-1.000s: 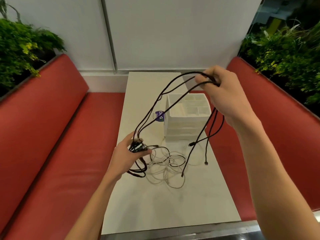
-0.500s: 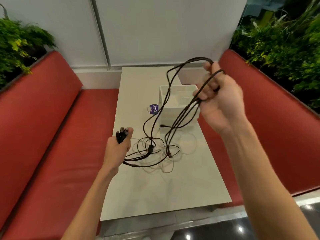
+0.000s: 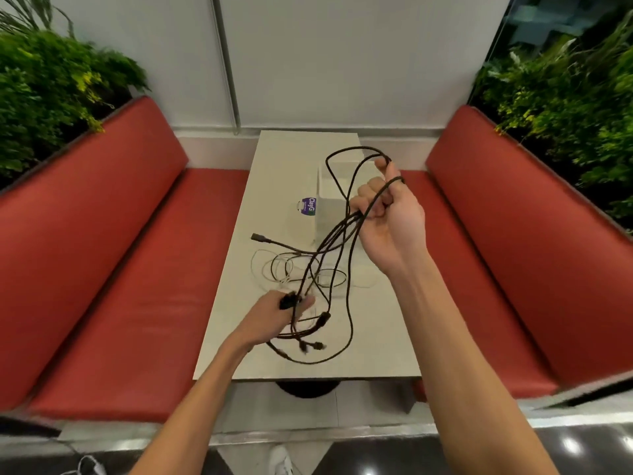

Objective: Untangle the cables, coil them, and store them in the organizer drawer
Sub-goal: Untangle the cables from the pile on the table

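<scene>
Black cables (image 3: 339,229) hang mid-frame: the raised right hand (image 3: 387,214) grips their loops, and the left hand (image 3: 274,320) pinches the plug ends low over the table (image 3: 376,337), before the white organizer (image 3: 329,214).

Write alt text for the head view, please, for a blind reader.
A person's right hand grips loops of tangled black cables whose plug ends the left hand holds above a white table, near thin white cables and a white plastic organizer.
</scene>
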### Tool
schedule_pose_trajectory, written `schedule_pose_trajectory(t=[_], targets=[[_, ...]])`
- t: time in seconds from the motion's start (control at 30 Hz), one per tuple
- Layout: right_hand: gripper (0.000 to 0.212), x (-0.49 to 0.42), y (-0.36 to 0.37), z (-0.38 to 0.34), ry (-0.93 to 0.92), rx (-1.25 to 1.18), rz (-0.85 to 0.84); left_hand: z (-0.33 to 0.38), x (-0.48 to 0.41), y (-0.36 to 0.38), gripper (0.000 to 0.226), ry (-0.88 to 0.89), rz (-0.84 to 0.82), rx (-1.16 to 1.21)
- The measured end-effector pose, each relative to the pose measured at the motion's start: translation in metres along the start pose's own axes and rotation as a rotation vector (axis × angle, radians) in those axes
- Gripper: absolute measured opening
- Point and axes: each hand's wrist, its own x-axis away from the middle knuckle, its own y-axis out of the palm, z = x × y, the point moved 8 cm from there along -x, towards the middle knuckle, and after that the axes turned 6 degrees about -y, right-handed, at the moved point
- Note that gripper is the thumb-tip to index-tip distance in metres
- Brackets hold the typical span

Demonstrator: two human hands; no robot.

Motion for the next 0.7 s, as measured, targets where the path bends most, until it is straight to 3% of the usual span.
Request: schedule_pose_trajectory(t=[0.1, 0.2, 0.3, 0.37, 0.53, 0.6, 0.7], targets=[[0.024, 0.032, -0.025, -0.041, -0.132, 0.452, -0.022, -0.008, 0.027, -0.015, 0.063, -0.071, 0.292, 0.103], [0.029, 0.075, -0.056, -0.061, -0.163, 0.756, -0.067, -0.004, 0.066, -0.01, 0.059, -0.071, 0.29, 0.114], [0.026, 0.125, -0.089, -0.065, -0.136, 0.9, -0.084, 0.0, 0.114, 0.006, 0.025, -0.014, 0.278, 0.148], [0.024, 0.157, -0.115, -0.058, -0.106, 1.002, -0.089, -0.007, 0.143, 0.017, 0.017, -0.035, 0.299, 0.252], [0.004, 0.229, -0.191, 0.011, 0.155, 1.199, -0.156, -0.014, 0.181, 0.053, 0.026, -0.063, 0.188, 0.543], [0.012, 0.254, -0.23, 0.047, 0.297, 1.305, -0.178, -0.011, 0.188, 0.068, 0.028, -0.066, 0.131, 0.641], [0.021, 0.279, -0.277, 0.095, 0.444, 1.519, -0.267, -0.005, 0.196, 0.081, 0.026, -0.03, 0.11, 0.607]])
